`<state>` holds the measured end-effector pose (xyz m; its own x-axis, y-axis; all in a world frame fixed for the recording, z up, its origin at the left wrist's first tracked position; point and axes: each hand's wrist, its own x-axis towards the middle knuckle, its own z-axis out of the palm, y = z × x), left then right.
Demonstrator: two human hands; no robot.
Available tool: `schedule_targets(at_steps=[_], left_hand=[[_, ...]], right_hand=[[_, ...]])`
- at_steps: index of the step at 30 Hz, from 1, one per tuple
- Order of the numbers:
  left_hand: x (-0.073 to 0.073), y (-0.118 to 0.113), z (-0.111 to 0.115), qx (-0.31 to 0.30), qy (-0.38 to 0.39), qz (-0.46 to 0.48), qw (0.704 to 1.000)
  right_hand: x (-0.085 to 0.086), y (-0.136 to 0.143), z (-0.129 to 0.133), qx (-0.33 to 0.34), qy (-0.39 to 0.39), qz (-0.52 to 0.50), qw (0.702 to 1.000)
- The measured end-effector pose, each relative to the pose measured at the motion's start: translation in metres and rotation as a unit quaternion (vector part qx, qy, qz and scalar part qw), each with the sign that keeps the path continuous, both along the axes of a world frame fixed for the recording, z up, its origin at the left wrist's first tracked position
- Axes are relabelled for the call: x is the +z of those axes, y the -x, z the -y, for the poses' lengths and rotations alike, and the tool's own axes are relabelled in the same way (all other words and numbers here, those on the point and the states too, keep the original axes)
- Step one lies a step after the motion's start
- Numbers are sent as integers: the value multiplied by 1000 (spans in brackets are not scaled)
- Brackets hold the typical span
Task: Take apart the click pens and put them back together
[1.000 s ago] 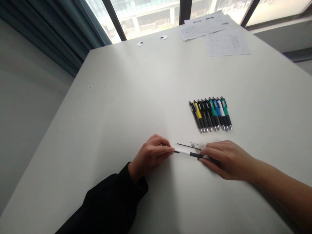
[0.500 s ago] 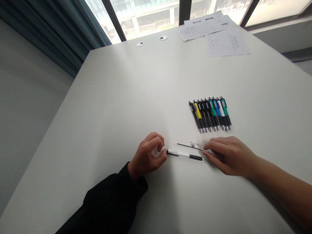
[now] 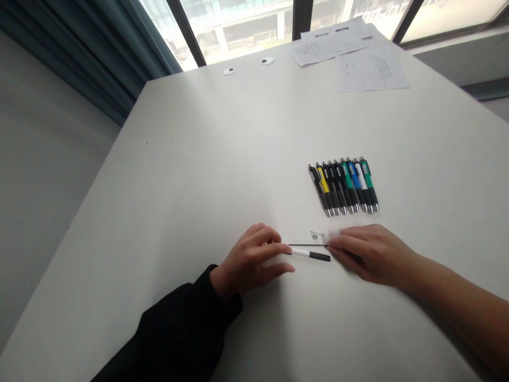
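Observation:
On the white table lies a white and black pen barrel (image 3: 301,253), its black grip end toward the right. My left hand (image 3: 254,258) is over the barrel's left end, with thumb and fingers apart, and hides that end. My right hand (image 3: 363,254) pinches one end of a thin dark pen refill (image 3: 308,245), which stretches left just above the barrel toward my left fingers. Behind the refill are a small spring (image 3: 317,233) and a small silvery pen tip (image 3: 315,237), both too small to make out well.
A row of several pens (image 3: 344,185) in black, yellow, green, blue and white lies side by side behind my right hand. Printed papers (image 3: 371,69) rest at the far right by the window. Two oval cable-hole covers (image 3: 267,61) sit near the table's back edge.
My left hand has shifted right over the barrel, and its fingers have opened from a curl. The refill in my right hand has turned to lie nearly level.

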<state>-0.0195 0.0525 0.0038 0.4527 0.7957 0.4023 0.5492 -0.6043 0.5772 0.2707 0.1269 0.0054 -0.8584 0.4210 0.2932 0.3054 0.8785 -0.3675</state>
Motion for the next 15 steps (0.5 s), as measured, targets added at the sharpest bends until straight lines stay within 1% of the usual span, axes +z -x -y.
schedule_targets(at_steps=[2,5,8,10,12,14,15], left_hand=[[-3,-1,0,-12,2,-34,999],[-6,-1,0,-11,18,-53,998],[-4,-1,-1,-15,34,-46,998],[-1,0,-2,-17,54,-15,998],[2,1,-4,-13,87,48,995],[6,3,-4,-6,133,130,982],[7,4,-4,-5,162,172,972]], right_hand=[[-1,0,0,2,-7,5,1000],[-2,2,0,1,-11,9,1000],[-1,4,0,-10,-15,-1,1000],[0,5,0,-23,-3,-15,1000],[2,5,2,-40,42,-28,998],[4,4,5,-74,124,-47,988],[5,4,6,-96,174,-58,978]])
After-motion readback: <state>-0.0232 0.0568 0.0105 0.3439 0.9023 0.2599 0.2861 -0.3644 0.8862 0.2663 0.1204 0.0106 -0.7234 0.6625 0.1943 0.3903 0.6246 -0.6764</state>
